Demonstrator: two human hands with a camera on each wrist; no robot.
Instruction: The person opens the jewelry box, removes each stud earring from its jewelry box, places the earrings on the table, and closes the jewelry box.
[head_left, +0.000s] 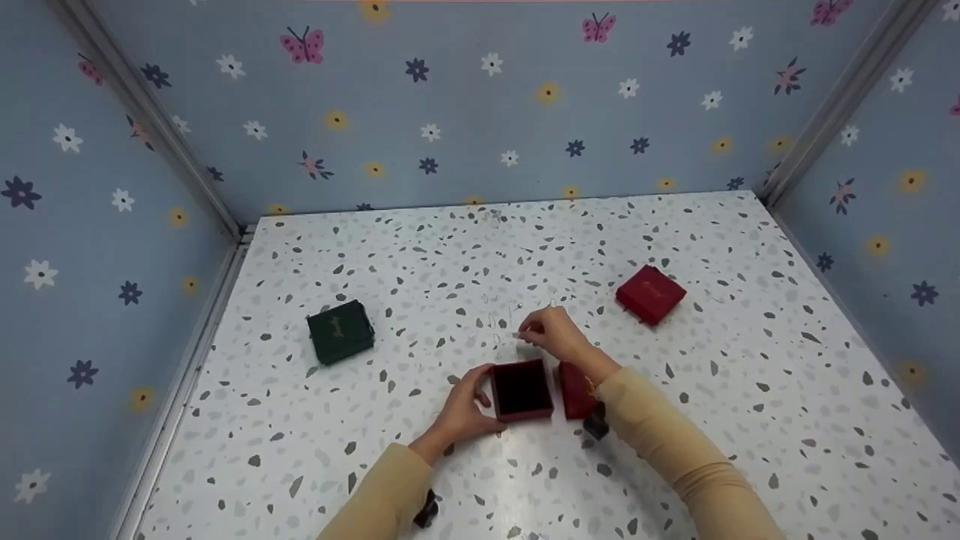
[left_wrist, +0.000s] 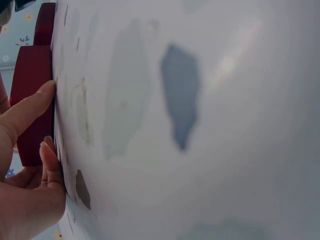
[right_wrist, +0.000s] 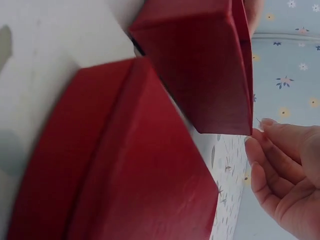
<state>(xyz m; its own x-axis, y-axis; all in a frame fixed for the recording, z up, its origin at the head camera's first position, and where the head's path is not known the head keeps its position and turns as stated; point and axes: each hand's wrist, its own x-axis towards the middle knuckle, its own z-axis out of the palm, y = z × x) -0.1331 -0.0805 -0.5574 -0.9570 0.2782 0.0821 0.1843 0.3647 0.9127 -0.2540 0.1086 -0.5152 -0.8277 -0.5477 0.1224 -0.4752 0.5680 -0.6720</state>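
An uncovered dark red box with a black inside stands near the table's middle. My left hand holds it from the left, thumb at the near side and fingers round the far corner; the left wrist view shows fingertips against its red wall. Just right of the box lies its red lid, partly hidden under my right forearm. Beyond the box, my right hand pinches a tiny thin item between thumb and forefinger. Its kind I cannot tell. Several small, thin, shiny pieces lie beside those fingers.
A closed green box sits on the left of the speckled table. Another red box stands at the right, farther back. Flower-patterned walls enclose the back and both sides.
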